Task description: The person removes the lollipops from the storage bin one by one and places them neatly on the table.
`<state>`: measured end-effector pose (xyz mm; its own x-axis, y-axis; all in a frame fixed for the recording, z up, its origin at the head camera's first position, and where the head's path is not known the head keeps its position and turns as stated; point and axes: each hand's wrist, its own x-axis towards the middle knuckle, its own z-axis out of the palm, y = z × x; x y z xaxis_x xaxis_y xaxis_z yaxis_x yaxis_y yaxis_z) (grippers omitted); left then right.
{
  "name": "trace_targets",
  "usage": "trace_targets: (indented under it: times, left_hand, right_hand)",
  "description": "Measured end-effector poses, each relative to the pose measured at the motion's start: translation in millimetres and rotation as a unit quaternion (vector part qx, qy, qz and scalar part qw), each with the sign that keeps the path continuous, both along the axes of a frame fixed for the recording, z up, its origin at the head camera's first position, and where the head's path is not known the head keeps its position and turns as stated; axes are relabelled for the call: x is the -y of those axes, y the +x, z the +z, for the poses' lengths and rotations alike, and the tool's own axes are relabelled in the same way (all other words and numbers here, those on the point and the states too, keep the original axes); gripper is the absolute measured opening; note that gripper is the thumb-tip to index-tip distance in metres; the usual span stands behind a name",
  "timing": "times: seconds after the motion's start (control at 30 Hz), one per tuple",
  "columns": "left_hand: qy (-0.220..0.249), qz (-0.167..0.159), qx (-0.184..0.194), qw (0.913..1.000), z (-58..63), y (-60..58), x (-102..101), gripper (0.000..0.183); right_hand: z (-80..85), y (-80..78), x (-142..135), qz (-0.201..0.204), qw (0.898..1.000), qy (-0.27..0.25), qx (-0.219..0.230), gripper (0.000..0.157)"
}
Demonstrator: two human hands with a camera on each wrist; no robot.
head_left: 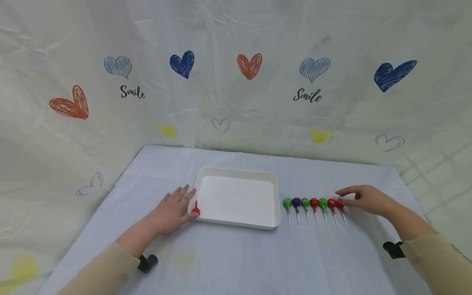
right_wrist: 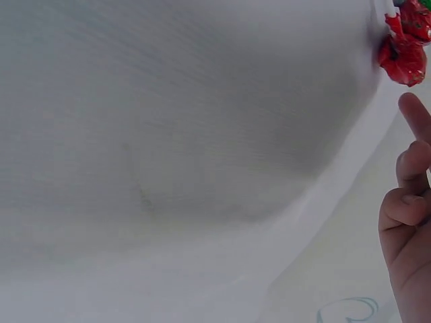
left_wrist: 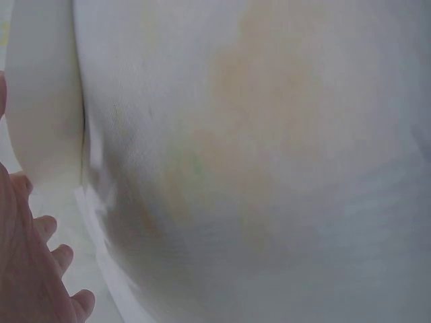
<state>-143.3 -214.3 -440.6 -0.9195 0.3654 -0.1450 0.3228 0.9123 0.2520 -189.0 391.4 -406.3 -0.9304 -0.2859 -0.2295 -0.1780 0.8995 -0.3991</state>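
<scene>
My left hand [head_left: 167,213] rests at the left side of a white rectangular tray [head_left: 236,224], fingers spread and straight, thumb by the near-left corner. Inside that corner lies a small red-wrapped lollipop [head_left: 196,210], partly behind the thumb. To the right of the tray several wrapped lollipops form a row, sticks pointing toward me. At its left end is a green lollipop [head_left: 287,203]; at its right end, a red lollipop [head_left: 340,203]. My right hand [head_left: 368,200] hovers beside that red one, fingers loosely bent. In the right wrist view a fingertip shows just short of red wrapping [right_wrist: 404,60].
A white cloth [head_left: 236,262] covers the table, with faint yellowish stains near the front. Behind it hangs a pale sheet [head_left: 273,123] printed with hearts and the word Smile. Dark wrist-worn devices [head_left: 147,263] show at both sleeves.
</scene>
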Motion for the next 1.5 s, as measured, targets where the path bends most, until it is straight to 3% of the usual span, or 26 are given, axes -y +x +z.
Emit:
trace_targets:
  times: [0.27, 0.63, 0.97, 1.5]
  left_hand:
    - [0.0, -0.002, 0.003, 1.0, -0.8, -0.1, -0.9, 0.092]
    - [0.007, 0.006, 0.008, 0.9999, 0.8, 1.5, -0.8, 0.092]
    - [0.011, 0.005, 0.008, 0.9999, 0.1, 1.2, 0.4, 0.091]
    - [0.012, 0.014, 0.014, 0.9997, -5.5, -0.9, 0.5, 0.095]
  right_hand:
    - [6.9, -3.2, 4.2, 0.004, 1.0, -0.004, -0.014, 0.043]
    - [22.5, -17.1, 40.4, 0.015, 1.0, -0.003, -0.004, 0.041]
    - [33.6, -34.5, 90.7, 0.036, 0.999, -0.033, 0.009, 0.042]
    - [49.8, -59.2, 200.1, 0.155, 0.986, -0.062, 0.01, 0.029]
